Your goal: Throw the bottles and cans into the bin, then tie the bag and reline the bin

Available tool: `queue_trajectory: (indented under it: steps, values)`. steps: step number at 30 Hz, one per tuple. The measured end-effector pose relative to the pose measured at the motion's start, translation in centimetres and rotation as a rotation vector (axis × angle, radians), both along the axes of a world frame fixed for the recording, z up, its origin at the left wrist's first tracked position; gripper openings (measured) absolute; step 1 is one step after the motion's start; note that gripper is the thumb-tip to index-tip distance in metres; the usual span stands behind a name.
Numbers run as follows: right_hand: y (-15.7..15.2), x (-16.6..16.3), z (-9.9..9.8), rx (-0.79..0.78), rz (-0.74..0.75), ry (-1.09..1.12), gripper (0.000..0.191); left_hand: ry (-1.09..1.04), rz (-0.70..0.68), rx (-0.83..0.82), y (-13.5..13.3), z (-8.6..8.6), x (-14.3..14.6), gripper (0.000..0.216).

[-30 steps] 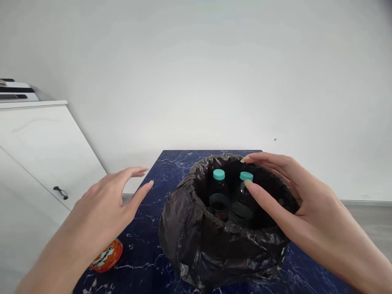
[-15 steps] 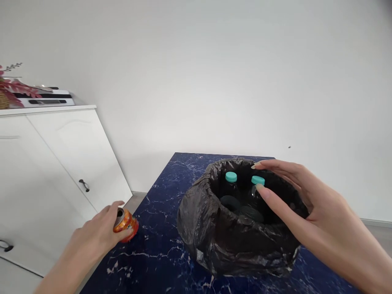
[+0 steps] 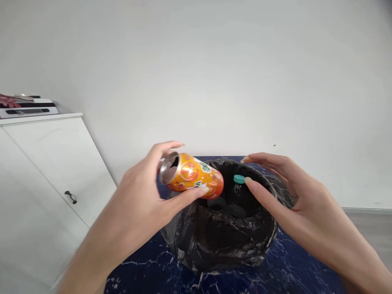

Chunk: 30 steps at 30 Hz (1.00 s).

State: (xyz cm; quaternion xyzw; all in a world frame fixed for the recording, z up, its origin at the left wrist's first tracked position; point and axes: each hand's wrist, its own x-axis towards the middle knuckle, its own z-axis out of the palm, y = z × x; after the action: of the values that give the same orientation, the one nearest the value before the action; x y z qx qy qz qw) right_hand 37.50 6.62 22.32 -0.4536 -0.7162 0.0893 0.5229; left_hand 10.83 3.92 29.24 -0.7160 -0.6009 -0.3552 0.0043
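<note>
Your left hand pinches the orange can, which lies on its side in the air over the rim of the black bag, at its 9 o'clock. Your right hand is spread open by the rim at 3 o'clock. Grip the can tight and steer clear of the green bottle cap.

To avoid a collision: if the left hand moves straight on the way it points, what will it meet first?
Likely the teal-capped bottle in the black bag, just beyond the orange can that the left hand holds; depth is unclear.
</note>
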Motion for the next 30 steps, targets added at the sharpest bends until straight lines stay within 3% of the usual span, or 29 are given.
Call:
queue_trajectory:
  steps: [6,10,16,19,25,30]
  values:
    - [0.0,0.8,0.4,0.019,-0.008,0.015,0.032,0.06,-0.205,-0.188,2.9,-0.9,3.6,0.101]
    - [0.1,1.1,0.6,0.004,-0.026,0.011,0.034,-0.049,-0.34,-0.285,3.6,-1.1,4.1,0.089]
    - [0.4,1.2,0.6,0.007,-0.026,0.019,0.035,-0.19,-0.167,-0.014,4.8,-1.2,2.8,0.056]
    - [0.9,1.2,0.5,-0.013,-0.025,0.035,0.036,-0.226,-0.123,0.035,5.5,-1.5,1.9,0.048]
    - [4.0,2.1,-0.4,-0.084,-0.029,0.14,0.04,-0.215,-0.039,-0.061,7.0,-2.8,-0.2,0.048]
    - [7.8,3.5,-1.9,-0.195,-0.006,0.338,0.047,-0.166,-0.077,-0.223,10.6,-4.7,-3.0,0.061]
